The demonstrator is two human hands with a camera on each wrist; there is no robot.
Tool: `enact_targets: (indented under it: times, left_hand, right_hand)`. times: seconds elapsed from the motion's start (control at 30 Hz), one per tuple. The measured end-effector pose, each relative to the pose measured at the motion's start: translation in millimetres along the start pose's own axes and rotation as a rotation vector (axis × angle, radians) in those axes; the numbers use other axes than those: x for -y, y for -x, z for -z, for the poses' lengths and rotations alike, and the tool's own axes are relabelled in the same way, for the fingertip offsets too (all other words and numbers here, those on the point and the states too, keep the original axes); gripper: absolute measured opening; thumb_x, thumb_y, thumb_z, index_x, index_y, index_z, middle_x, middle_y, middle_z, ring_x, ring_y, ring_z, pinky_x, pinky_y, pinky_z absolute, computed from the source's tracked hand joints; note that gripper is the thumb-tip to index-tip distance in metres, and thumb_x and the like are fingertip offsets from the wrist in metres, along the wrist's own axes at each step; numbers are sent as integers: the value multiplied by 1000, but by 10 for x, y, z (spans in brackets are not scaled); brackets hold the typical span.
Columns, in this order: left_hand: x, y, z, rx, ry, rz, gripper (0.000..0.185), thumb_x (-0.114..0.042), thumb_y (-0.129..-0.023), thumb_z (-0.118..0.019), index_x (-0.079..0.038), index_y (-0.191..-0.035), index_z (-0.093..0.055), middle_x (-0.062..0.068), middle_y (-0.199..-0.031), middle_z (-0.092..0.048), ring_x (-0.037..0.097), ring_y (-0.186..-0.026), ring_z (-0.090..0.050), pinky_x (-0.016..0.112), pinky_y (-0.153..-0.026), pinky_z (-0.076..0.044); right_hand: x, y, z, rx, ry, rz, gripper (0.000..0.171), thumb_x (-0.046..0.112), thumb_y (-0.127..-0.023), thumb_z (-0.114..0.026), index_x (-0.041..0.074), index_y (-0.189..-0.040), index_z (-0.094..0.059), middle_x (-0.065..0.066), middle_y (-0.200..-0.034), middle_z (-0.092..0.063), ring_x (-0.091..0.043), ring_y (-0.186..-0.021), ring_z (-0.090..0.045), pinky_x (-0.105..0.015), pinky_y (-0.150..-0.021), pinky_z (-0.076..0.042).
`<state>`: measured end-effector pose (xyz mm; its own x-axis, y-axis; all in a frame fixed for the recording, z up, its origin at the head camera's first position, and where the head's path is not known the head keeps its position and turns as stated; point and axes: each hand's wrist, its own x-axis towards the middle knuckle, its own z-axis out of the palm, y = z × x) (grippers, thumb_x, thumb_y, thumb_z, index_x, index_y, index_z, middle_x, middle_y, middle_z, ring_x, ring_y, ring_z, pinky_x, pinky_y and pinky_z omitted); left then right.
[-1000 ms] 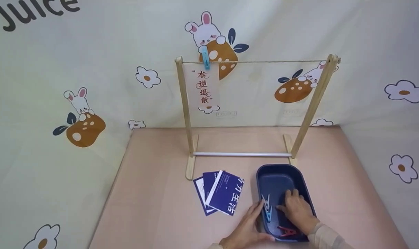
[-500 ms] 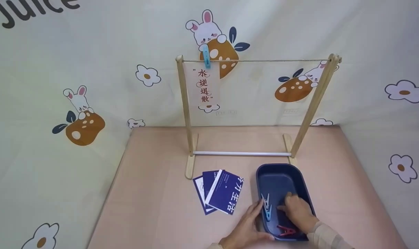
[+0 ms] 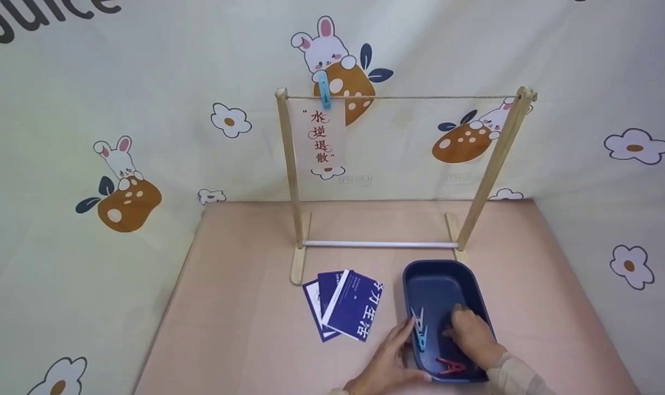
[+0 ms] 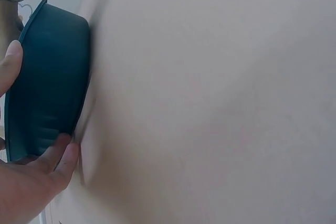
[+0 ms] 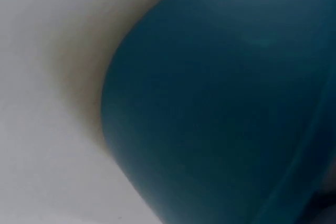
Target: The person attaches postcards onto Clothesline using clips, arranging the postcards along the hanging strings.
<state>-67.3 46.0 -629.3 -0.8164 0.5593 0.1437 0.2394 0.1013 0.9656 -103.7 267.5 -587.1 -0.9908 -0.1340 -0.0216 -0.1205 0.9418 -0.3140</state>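
A dark blue tray point(image 3: 436, 288) stands at the front right in the head view. My left hand point(image 3: 386, 359) grips its near left corner, thumb at the near end and fingers along the side wall. In the left wrist view, the hand point(image 4: 39, 179) holds the tray's outer wall point(image 4: 52, 72). My right hand point(image 3: 475, 336) is inside the tray with fingers bent down; whether it pinches anything is hidden. Light blue clothespins point(image 3: 421, 336) lie along the tray's left side, and a red clothespin point(image 3: 450, 366) at its near end. The right wrist view shows only the tray's outside point(image 5: 210, 103).
Several blue-and-white cards point(image 3: 354, 307) lie fanned left of the tray. Behind stands a wooden frame point(image 3: 288, 164) with a string point(image 3: 420, 97). A light blue clothespin point(image 3: 324, 90) holds a pale card with red characters point(image 3: 319, 137) on the string. A printed cloth point(image 3: 173, 82) hangs behind.
My right hand's fingers, more stretched out a second ago, have bent down inside the tray. The left hand keeps its place on the tray; the head view has shifted slightly.
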Motion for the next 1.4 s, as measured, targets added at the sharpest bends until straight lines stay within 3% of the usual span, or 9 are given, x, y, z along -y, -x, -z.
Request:
enact_targets:
  times: [0.27, 0.63, 0.83, 1.03, 1.23, 1.4]
  left_hand:
    - [15, -5, 7, 31, 9, -1, 101, -26, -84, -81, -19, -161, -16, 22, -164, -23, 23, -151, -28, 25, -120, -33]
    - [3, -15, 15, 15, 58, 35, 98, -26, -84, -80, -18, -161, -19, 21, -164, -23, 21, -145, -36, 33, -112, -45]
    - [-16, -11, 48, -4, 75, 96, 100, -25, -82, -81, -11, -160, -20, 21, -162, -28, 20, -124, -51, 25, -98, -50]
    - [-47, 10, 128, -85, 35, 232, 95, -24, -80, -84, -11, -157, -30, 17, -156, -38, 31, -131, -51, 29, -100, -52]
    - [-24, 20, 179, -155, -4, 229, 83, -21, -81, -83, -5, -151, -41, 19, -143, -48, 34, -122, -54, 30, -93, -55]
    - [-19, -60, 313, -313, -215, 240, 48, -10, -85, -78, -5, -130, -62, 9, -116, -59, 27, -106, -58, 31, -92, -54]
  right_hand:
    - [36, 4, -19, -59, 28, 16, 27, 3, -75, -81, 1, -74, -54, -12, -68, -57, -24, -57, -58, -42, -48, -48]
    - [156, -98, 82, 19, -3, -49, 24, 6, -82, -80, 0, -82, -56, -9, -71, -56, -25, -62, -63, -42, -53, -53]
    - [208, -136, 114, -32, -10, -46, 25, 7, -81, -81, -2, -85, -58, -11, -71, -60, -27, -60, -64, -41, -50, -52]
    - [265, -150, 164, -5, -70, -74, 24, 5, -82, -80, 0, -90, -59, -9, -77, -60, -20, -64, -63, -36, -53, -55]
    - [341, -172, 187, -47, -123, -74, 23, 5, -80, -82, 6, -91, -63, -6, -81, -64, -16, -67, -61, -33, -57, -53]
    - [401, -202, 215, -116, -127, -37, 23, 4, -78, -83, 7, -90, -63, -5, -81, -64, -15, -68, -60, -32, -57, -52]
